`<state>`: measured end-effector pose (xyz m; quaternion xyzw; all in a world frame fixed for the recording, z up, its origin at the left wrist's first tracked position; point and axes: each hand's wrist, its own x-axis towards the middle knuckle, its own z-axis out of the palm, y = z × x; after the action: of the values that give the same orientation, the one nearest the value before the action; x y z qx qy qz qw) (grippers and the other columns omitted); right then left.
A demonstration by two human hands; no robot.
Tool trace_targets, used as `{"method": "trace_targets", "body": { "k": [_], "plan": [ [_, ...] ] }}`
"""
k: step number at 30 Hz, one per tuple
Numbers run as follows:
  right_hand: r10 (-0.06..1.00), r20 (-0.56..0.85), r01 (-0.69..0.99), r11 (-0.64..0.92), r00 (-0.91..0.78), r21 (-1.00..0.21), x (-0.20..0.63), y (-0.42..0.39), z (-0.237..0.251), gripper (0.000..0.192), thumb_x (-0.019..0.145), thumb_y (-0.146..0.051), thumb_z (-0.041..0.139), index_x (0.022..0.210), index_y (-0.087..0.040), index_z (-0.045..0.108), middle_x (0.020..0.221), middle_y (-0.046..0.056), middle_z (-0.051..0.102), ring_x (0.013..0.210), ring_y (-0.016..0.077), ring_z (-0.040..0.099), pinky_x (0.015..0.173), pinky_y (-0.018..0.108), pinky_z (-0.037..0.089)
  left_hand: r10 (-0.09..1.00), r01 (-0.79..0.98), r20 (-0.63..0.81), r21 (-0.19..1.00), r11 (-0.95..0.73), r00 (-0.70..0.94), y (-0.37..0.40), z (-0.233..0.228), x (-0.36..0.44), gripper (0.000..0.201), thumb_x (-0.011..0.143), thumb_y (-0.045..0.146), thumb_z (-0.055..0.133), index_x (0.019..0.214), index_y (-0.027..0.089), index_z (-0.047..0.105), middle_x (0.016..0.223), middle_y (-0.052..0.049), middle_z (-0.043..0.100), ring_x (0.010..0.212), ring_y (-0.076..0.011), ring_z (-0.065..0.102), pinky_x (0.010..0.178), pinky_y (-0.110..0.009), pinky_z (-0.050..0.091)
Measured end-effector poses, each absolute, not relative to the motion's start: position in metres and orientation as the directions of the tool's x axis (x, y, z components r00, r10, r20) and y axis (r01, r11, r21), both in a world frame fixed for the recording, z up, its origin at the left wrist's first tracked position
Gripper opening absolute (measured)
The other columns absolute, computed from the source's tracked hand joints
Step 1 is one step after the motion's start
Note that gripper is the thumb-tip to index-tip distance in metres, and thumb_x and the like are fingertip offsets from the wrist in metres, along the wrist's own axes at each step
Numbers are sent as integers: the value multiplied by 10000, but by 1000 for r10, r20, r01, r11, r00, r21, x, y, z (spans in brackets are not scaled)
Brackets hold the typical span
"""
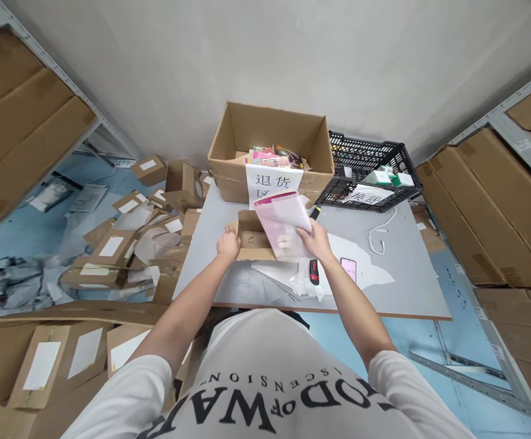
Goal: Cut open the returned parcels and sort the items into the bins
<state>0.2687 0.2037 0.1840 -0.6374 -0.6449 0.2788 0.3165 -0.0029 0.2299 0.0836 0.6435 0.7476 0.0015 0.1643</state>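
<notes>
My left hand grips the left wall of a small open cardboard box on the table. In my right hand is a flat pink-and-white packet, blurred a little, held at its right edge. The packet is tilted over the right part of the box and hides some of its inside. What shows of the box's inside is bare cardboard. Just behind stands a large cardboard box with a white paper sign and colourful packages inside.
A black plastic crate with green-and-white boxes stands at the back right. On the grey table lie a red-and-black cutter, a phone, a white cable and plastic scraps. Cardboard boxes are heaped on the left floor.
</notes>
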Motion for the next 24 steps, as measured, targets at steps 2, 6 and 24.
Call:
{"method": "trace_targets", "body": {
  "k": [2, 6, 24],
  "plan": [
    [994, -12, 336, -49, 112, -941, 273, 195, 172, 343, 734, -386, 611, 987, -154, 616, 941, 72, 695, 831, 230, 626, 742, 329, 473, 962, 950, -244, 251, 188, -126, 233, 84, -6, 440, 870, 322, 417, 1253, 105, 435, 1339, -222, 448, 1026, -323, 598, 812, -425, 477],
    [950, -265, -160, -239, 163, -958, 270, 170, 146, 391, 632, -402, 703, 924, -157, 615, 874, 56, 712, 750, 199, 645, 715, 327, 497, 957, 921, -261, 328, 211, -126, 240, 88, -11, 446, 873, 417, 409, 1176, 105, 507, 1295, -229, 486, 1134, -355, 522, 864, -471, 445],
    [955, -292, -209, -276, 49, -938, 262, 129, 166, 456, 641, -398, 738, 1009, -171, 595, 1025, 88, 689, 903, 222, 643, 815, 361, 502, 879, -331, -381, 822, 464, 286, 132, 150, 72, 546, 621, 395, 780, 1069, 140, 599, 947, -95, 702, 798, -230, 666, 719, -358, 532]
  ]
}}
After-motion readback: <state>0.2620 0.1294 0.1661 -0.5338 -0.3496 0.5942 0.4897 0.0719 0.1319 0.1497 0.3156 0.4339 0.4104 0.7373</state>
